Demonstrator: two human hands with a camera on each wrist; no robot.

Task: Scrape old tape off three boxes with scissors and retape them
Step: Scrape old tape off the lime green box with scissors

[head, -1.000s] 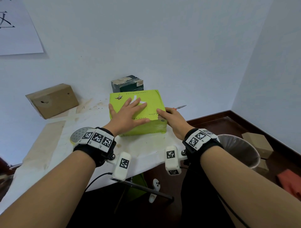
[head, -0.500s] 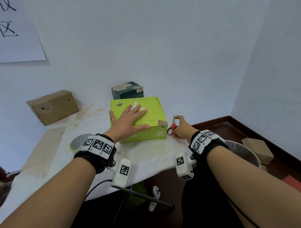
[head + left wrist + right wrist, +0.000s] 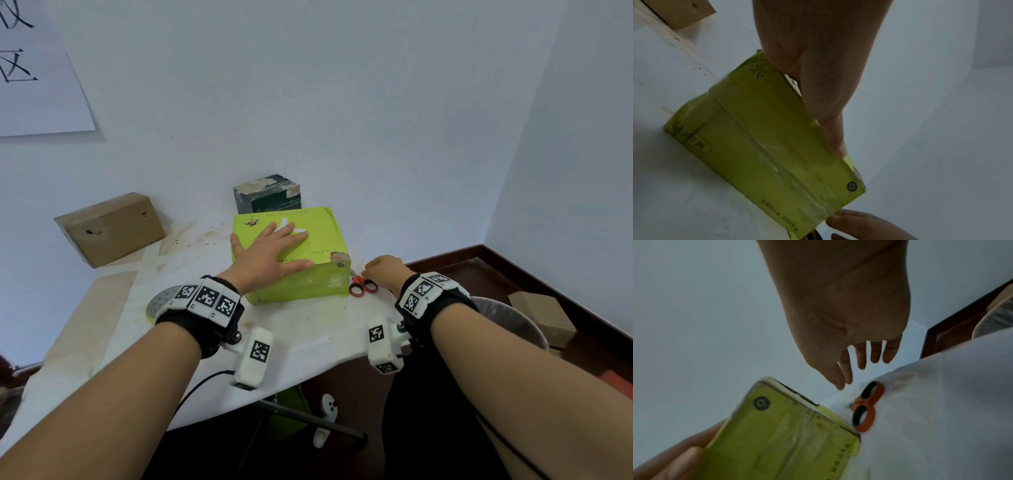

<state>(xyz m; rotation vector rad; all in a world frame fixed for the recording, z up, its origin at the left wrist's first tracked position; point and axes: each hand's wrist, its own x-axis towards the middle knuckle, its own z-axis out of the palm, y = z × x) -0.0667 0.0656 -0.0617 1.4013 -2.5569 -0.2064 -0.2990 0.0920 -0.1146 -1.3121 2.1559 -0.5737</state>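
A lime-green box [image 3: 325, 233] with clear tape along its front face [image 3: 766, 154] sits on the white table [image 3: 308, 329]. My left hand [image 3: 284, 246] lies flat on its top with fingers spread and the thumb along the front edge [image 3: 835, 142]. Orange-handled scissors [image 3: 362, 287] lie on the table against the box's right side [image 3: 866, 407]. My right hand [image 3: 380, 270] hovers just over them with relaxed fingers [image 3: 861, 360], holding nothing. The scissor blades are hidden.
A brown cardboard box [image 3: 109, 228] leans on the wall at the left. A dark green box [image 3: 267, 193] stands behind the lime one. A round tape roll [image 3: 161, 303] lies by my left wrist. A lined bin [image 3: 507, 318] and more brown boxes [image 3: 544, 315] stand on the floor at the right.
My right hand carried the scissors from the box's front right corner down to the table and let them go. The left hand stayed flat on the box.
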